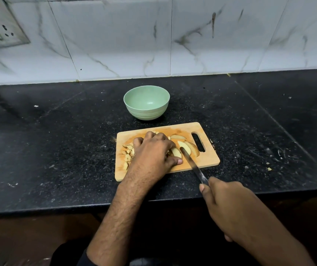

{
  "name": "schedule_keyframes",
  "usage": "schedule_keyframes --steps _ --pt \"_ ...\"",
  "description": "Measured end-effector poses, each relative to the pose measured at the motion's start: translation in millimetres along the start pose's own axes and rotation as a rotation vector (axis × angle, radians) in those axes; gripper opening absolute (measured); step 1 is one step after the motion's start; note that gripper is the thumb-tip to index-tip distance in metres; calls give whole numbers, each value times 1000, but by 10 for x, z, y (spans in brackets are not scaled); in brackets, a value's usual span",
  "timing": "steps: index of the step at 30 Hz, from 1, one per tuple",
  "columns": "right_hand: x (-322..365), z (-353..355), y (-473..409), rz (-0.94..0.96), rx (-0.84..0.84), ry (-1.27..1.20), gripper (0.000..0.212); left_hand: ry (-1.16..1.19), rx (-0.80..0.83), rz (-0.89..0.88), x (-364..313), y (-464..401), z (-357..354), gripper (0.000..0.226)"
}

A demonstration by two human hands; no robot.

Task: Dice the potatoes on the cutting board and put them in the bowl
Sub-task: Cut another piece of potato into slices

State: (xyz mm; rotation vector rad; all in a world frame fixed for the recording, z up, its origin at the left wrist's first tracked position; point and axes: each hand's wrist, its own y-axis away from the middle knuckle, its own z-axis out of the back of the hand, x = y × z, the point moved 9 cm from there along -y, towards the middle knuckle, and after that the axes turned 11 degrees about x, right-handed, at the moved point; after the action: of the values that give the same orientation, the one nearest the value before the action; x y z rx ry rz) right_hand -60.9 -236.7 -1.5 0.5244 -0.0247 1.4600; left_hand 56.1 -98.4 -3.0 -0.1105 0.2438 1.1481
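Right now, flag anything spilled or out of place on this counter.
Small pale scraps lie on the black counter right of the cutting board, apparently stray potato bits. The green bowl stands upright and empty.

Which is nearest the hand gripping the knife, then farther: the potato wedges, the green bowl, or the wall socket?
From the right hand:
1. Potato wedges, on the cutting board's right part, by the blade tip.
2. Green bowl, behind the board on the counter.
3. Wall socket, far upper left on the tiles.
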Motion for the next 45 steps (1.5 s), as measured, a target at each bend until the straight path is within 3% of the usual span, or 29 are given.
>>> schedule_keyframes --steps 18,23,27,33,38,45 --pt "239 -30 -29 31 -60 173 33 26 -26 59 -57 78 31 34" --pt "257 -68 -58 33 -32 201 22 -3 -23 62 -76 45 42 23" --pt "232 -79 -124 31 2 198 16 17 -4 63 -48 9 42 28" --pt "248 -78 -327 44 15 209 24 6 -19 80 -32 -17 45 30" --pt "150 -137 -147 45 47 182 12 96 -63 95 17 26 21 34" --pt "35 -164 183 1 116 106 22 74 -121 67 30 75 -32 35"
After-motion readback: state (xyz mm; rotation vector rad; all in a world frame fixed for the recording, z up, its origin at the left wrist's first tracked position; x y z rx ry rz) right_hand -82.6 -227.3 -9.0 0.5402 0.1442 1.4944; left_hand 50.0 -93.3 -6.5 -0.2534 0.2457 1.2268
